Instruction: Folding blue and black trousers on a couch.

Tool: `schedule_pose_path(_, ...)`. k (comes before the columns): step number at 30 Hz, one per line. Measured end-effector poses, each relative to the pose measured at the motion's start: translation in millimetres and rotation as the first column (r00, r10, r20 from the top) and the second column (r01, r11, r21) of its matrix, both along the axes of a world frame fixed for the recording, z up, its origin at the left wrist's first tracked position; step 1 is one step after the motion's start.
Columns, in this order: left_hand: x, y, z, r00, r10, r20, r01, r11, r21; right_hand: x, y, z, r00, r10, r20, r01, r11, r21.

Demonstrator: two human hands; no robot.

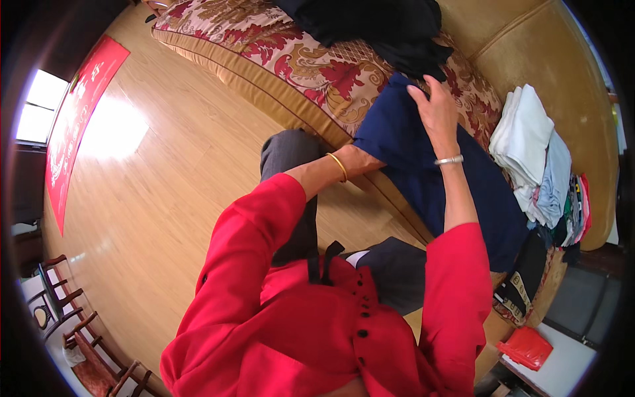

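A navy blue cloth garment (481, 208) lies spread over the front of the sofa's patterned seat cushion (317, 79). My left hand (361, 161), with a gold bangle at its wrist, reaches in under the garment's near edge; the cloth hides its fingers. Over the upper part of the garment is my right hand (440, 111), thumb and fingers apart, a silver bracelet on its wrist. Whether it touches the cloth is unclear. A crumpled black garment (377, 30) rests on the cushion just beyond my right fingertips.
Against the tan sofa back (526, 44) are folded white cloths (523, 134), a light blue garment (553, 173) and several coloured folded clothes (578, 211). Black patterned cloth (523, 283) lies at right. A red sheet with writing (79, 119), wooden chairs (94, 357) and a red bag (527, 347) stand farther off.
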State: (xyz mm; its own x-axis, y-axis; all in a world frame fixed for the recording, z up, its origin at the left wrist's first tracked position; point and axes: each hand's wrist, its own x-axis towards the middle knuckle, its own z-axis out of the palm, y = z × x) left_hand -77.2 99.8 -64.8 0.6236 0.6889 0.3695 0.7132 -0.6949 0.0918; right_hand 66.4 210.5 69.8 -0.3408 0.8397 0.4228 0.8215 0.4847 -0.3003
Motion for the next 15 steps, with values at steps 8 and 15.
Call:
schedule_pose_path(8,-10,-11,4,0.979,-0.127,0.161,0.143,0.986,-0.088,-36,48,-17,0.995,-0.03,-0.094,0.0,0.951,-0.308)
schedule_pose_path(15,-4,-12,12,0.981,-0.14,0.136,0.134,0.989,0.054,-44,67,-40,0.845,-0.268,-0.463,0.025,0.884,-0.466)
